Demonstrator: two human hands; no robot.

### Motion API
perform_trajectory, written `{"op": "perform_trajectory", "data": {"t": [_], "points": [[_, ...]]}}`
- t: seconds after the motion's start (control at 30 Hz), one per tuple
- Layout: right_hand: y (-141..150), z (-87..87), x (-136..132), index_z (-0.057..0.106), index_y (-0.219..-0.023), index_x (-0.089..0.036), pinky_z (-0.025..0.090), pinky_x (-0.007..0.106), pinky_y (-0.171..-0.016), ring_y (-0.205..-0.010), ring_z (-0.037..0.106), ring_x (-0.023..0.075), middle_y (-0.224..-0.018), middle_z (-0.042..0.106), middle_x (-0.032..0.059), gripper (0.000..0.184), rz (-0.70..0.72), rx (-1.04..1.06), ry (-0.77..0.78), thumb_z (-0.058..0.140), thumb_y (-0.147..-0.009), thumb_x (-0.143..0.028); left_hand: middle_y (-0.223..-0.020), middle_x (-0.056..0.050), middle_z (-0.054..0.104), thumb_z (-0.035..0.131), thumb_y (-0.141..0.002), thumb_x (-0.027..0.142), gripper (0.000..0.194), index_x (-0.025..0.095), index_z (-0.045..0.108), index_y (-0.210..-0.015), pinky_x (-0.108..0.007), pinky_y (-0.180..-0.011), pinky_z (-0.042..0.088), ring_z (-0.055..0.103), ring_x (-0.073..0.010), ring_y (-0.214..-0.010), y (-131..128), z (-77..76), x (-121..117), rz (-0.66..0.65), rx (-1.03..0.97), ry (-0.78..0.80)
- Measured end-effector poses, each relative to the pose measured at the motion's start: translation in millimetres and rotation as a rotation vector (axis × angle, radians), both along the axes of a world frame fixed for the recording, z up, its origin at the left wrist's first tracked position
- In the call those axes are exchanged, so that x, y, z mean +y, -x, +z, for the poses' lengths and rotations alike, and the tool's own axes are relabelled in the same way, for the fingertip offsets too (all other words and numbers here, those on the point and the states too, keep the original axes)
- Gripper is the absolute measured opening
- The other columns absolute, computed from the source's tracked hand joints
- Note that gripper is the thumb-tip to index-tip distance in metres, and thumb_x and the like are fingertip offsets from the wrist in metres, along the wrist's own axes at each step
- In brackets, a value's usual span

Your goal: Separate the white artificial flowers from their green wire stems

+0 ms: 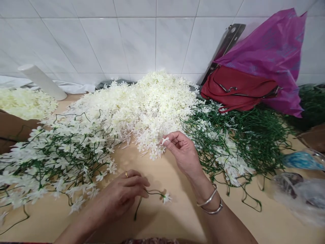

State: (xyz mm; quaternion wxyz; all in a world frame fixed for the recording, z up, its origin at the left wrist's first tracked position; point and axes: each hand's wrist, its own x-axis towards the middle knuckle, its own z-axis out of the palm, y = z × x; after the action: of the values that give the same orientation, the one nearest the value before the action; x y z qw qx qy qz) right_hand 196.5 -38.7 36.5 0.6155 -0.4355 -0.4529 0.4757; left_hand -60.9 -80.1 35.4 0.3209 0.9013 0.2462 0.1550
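My right hand (181, 149) pinches a small white artificial flower (165, 140) between thumb and fingertips, at the front edge of a large heap of loose white flowers (152, 98). Lower and to the left, my left hand (127, 191) is curled round a thin green plastic stem (138, 206). One end of that stem bends right and carries a white flower head (166, 198); the other points down towards the table. My left fingertips partly hide where the stem is gripped.
Stemmed white flowers (73, 152) are piled on the left, green stems (243, 142) on the right. Behind the stems lie a red bag (236, 88) and a purple plastic bag (269, 61). A white roll (42, 81) leans near the tiled wall (137, 44). Clear plastic (302, 196) rests right.
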Motion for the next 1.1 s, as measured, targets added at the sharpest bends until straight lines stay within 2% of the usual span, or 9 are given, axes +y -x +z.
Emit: {"op": "perform_trajectory", "data": {"t": [0.1, 0.23, 0.43, 0.57, 0.67, 0.73, 0.8, 0.93, 1.1], "points": [[-1.9, 0.2, 2.5, 0.068, -0.082, -0.024, 0.052, 0.028, -0.075, -0.075, 0.067, 0.015, -0.078, 0.071, -0.0023, 0.023, -0.035, 0.115, 0.011, 0.088, -0.077, -0.034, -0.138, -0.002, 0.072, 0.059, -0.097, 0.007, 0.031, 0.029, 0.075, -0.112, -0.037, -0.107, 0.047, 0.059, -0.0246, -0.129, 6.3, 1.5, -10.1, -0.081, 0.14, -0.083], [-5.1, 2.0, 5.7, 0.065, -0.082, -0.025, 0.055, 0.031, -0.081, -0.077, 0.07, 0.016, -0.078, 0.07, -0.0033, 0.035, -0.076, 0.222, 0.08, 0.094, -0.068, -0.039, -0.134, 0.0, 0.074, 0.061, -0.102, 0.015, 0.016, 0.024, 0.072, -0.096, -0.038, -0.114, 0.04, 0.059, -0.0224, -0.126, -8.6, -5.8, -15.8, -0.12, 0.071, -0.222], [-13.1, 0.2, 9.9, 0.063, -0.083, -0.025, 0.056, 0.033, -0.086, -0.078, 0.069, 0.0156, -0.077, 0.069, -0.0046, 0.039, -0.102, 0.248, 0.082, 0.094, -0.065, -0.042, -0.139, -0.011, 0.065, 0.067, -0.099, 0.02, 0.007, 0.022, 0.072, -0.096, -0.044, -0.126, 0.033, 0.043, -0.0261, -0.145, -36.4, -11.2, -18.0, 0.027, -0.111, -0.302], [-21.0, -1.7, 13.3, 0.062, -0.086, -0.026, 0.055, 0.033, -0.088, -0.08, 0.069, 0.016, -0.08, 0.068, -0.0046, 0.04, -0.117, 0.234, 0.083, 0.094, -0.066, -0.041, -0.16, -0.011, 0.05, 0.067, -0.098, 0.02, 0.008, 0.023, 0.074, -0.094, -0.054, -0.126, 0.033, 0.038, -0.0333, -0.153, -47.4, 11.3, -8.9, 0.197, -0.338, -0.064], [-22.7, -1.5, 13.3, 0.063, -0.085, -0.026, 0.055, 0.033, -0.087, -0.08, 0.069, 0.0161, -0.079, 0.068, -0.0048, 0.04, -0.112, 0.23, 0.106, 0.094, -0.065, -0.041, -0.12, -0.01, 0.077, 0.061, -0.104, 0.028, 0.011, 0.023, 0.07, -0.1, -0.045, -0.104, 0.056, 0.076, -0.0229, -0.102, -60.6, 17.3, 5.2, 0.345, -0.665, 0.42], [-20.8, -0.7, 11.7, 0.064, -0.083, -0.025, 0.055, 0.031, -0.085, -0.078, 0.068, 0.0158, -0.078, 0.067, -0.0049, 0.039, -0.077, 0.22, 0.14, 0.094, -0.064, -0.041, -0.093, -0.005, 0.079, 0.065, -0.102, 0.035, 0.014, 0.022, 0.068, -0.104, -0.033, -0.077, 0.06, 0.073, -0.0156, -0.071, -71.1, 10.1, 16.1, 0.438, -0.842, 0.746], [-17.5, -0.4, 9.8, 0.067, -0.081, -0.024, 0.054, 0.03, -0.081, -0.075, 0.067, 0.0152, -0.075, 0.068, -0.0042, 0.038, -0.003, 0.198, 0.189, 0.095, -0.063, -0.041, -0.09, -0.004, 0.078, 0.078, -0.093, 0.039, 0.028, 0.021, 0.07, -0.113, -0.028, -0.07, 0.058, 0.071, -0.0135, -0.067, -79.7, -2.7, 26.2, 0.518, -0.92, 0.957], [-11.3, -2.3, 8.0, 0.072, -0.079, -0.022, 0.052, 0.029, -0.077, -0.072, 0.065, 0.0155, -0.072, 0.071, -0.002, 0.04, 0.137, 0.16, 0.277, 0.097, -0.061, -0.047, -0.087, -0.004, 0.077, 0.089, -0.08, 0.039, 0.036, 0.017, 0.076, -0.105, -0.024, -0.068, 0.054, 0.064, -0.0091, -0.064, -86.0, -25.2, 38.4, 0.655, -0.984, 1.063], [-8.0, -7.2, 9.1, 0.076, -0.077, -0.021, 0.05, 0.028, -0.073, -0.069, 0.06, 0.0138, -0.071, 0.069, -0.0024, 0.041, 0.184, 0.141, 0.317, 0.098, -0.057, -0.049, -0.071, 0.002, 0.064, 0.091, -0.076, 0.044, 0.036, 0.018, 0.074, -0.095, -0.019, -0.059, 0.043, 0.052, -0.007, -0.06, -83.9, -31.3, 38.7, 0.724, -0.966, 1.003]]}}
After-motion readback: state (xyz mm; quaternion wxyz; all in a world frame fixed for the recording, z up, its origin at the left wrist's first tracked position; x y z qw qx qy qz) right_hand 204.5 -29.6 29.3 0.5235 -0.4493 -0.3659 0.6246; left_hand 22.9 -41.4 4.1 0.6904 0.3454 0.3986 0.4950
